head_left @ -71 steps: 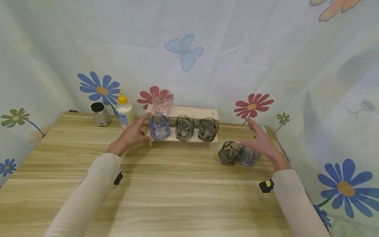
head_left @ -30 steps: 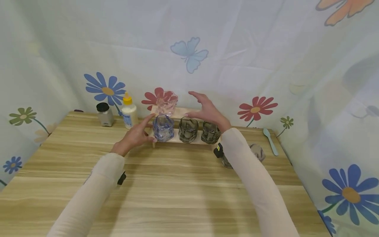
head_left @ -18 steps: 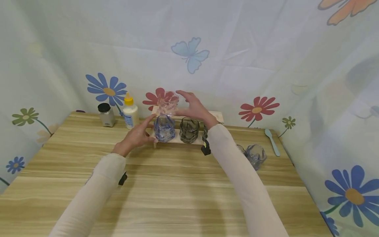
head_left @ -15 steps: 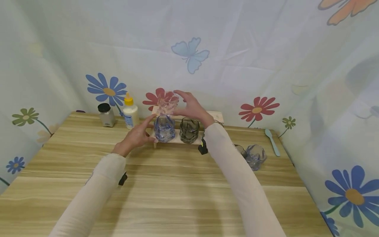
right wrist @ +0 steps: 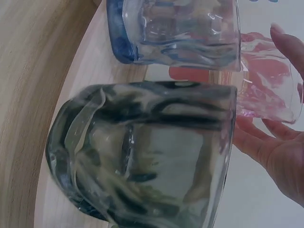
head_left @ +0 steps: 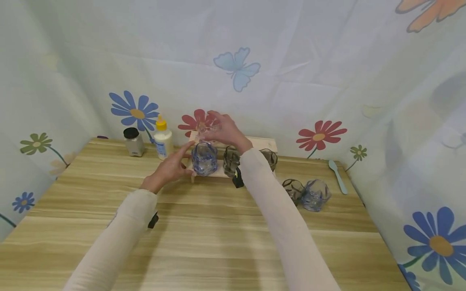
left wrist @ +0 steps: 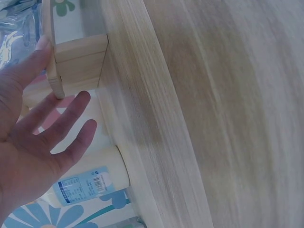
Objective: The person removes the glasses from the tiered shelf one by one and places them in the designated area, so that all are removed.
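Note:
My left hand point(head_left: 169, 169) pinches the left end of a two-step wooden shelf point(head_left: 267, 144); in the left wrist view its thumb and index finger meet the board's edge point(left wrist: 56, 81). My right hand point(head_left: 228, 132) reaches over the lower step and curls round a clear pink glass point(right wrist: 266, 80) at the left of the upper step, thumb on one side, fingers on the other. A blue glass point(head_left: 204, 159) stands in front of it on the lower step. Beside that are two dark grey glasses point(right wrist: 142, 152), partly hidden by my right wrist in the head view.
Right of the shelf, a grey glass point(head_left: 293, 191) and a pale blue glass point(head_left: 316, 195) stand close together on the wooden table point(head_left: 204, 242). A light blue spoon point(head_left: 337, 177) lies beyond. At left are a black-lidded jar point(head_left: 134, 142) and a yellow-capped bottle point(head_left: 163, 139). A flowered cloth hangs behind.
My right hand has travelled left from above the two table glasses to the pink glass and closed round it. My left hand stays at the shelf's end.

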Demonstrator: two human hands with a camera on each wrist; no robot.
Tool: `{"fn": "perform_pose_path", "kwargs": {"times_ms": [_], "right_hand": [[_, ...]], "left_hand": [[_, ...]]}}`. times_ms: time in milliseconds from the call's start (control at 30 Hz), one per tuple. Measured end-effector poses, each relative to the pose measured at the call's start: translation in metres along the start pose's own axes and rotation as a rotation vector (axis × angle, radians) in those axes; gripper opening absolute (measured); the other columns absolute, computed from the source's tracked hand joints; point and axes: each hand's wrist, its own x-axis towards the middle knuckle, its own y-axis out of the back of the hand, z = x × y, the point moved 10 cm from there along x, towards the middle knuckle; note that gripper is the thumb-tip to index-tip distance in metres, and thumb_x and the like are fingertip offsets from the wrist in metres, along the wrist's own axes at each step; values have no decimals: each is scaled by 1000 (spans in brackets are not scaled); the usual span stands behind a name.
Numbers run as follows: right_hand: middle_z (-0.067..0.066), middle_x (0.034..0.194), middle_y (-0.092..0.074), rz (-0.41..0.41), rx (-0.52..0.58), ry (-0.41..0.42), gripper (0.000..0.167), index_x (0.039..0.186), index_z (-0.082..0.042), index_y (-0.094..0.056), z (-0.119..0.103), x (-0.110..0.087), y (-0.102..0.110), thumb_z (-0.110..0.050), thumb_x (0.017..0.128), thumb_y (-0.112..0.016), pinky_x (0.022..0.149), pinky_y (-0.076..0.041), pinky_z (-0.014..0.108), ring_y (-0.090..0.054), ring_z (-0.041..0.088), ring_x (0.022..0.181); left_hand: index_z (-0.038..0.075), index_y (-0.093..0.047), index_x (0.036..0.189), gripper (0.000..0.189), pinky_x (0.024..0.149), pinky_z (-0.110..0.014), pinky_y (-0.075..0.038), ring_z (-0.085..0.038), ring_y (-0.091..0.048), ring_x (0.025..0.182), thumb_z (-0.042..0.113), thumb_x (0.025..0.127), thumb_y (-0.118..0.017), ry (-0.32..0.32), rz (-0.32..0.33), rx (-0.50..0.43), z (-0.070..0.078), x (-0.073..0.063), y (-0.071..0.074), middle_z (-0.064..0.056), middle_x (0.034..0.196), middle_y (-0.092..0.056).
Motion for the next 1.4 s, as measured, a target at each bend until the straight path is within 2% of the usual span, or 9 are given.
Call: {"fn": "perform_pose_path", "kwargs": {"times_ms": [233,633,933,1133,1400], "right_hand": [[18,151,-41,-9,-19,-44,91,155,-21,-35,-8,5,-2,-39,80,-83,111,-41,49,-40,31,137],[20,152,-36,-16,-77,-108,95,157,-23,-32,-5,8,-7,-43,80,-83,111,-43,48,-42,33,137],[15,148,-45,31,-107,-98,87,154,-21,-37,-4,9,-8,-39,82,-82,109,-45,47,-46,30,134],[14,140,-52,63,-102,-83,80,151,-19,-42,-7,10,-7,-35,83,-82,104,-47,44,-49,28,126],[16,138,-52,94,-61,-67,76,148,-18,-45,-6,12,-7,-32,83,-82,101,-48,45,-50,29,122]], "left_hand": [[27,-15,160,105,82,-53,-55,-36,-72,92,18,81,-84,12,-3,20,1,0,1,-27,143,-54],[27,-15,160,105,83,-52,-56,-36,-72,92,18,81,-84,26,-9,32,-1,0,-4,-26,143,-55],[29,-15,159,105,82,-52,-56,-36,-72,93,19,80,-85,30,-14,37,1,-1,-3,-25,143,-55],[29,-14,159,106,83,-52,-56,-36,-71,93,20,81,-84,34,-15,36,0,0,-3,-26,144,-54],[29,-15,160,105,83,-52,-56,-36,-71,93,19,81,-84,35,-9,30,-1,-1,-1,-26,144,-54]]}}
